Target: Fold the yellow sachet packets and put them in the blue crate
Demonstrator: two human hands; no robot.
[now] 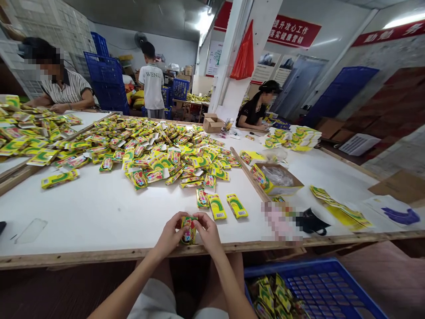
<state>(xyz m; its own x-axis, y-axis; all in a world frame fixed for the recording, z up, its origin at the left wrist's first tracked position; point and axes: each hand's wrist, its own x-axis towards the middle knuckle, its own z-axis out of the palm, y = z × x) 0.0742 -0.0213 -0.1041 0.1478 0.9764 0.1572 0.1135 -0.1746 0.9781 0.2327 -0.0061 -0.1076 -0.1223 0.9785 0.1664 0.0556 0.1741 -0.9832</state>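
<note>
Both hands meet at the near edge of the white table, fingers closed on one small printed carton (188, 232) in yellow, green and red. My left hand (173, 228) grips its left side and my right hand (205, 226) its upper right. The carton stands tilted, and fingers cover its top end. Just beyond my hands lie a few like cartons: a yellow one (217, 207), another (237, 206) to its right, and a red-green one (202, 198). Behind them spreads a big heap of such cartons (159, 153), some with white flaps raised.
A wooden strip (249, 175) divides the table; beyond it are an open box with clear plastic (277, 179), a black mug (312, 220) and flat yellow packaging (338, 208). A blue crate (332, 283) holding cartons sits below right. Two people sit across the table; another stands behind.
</note>
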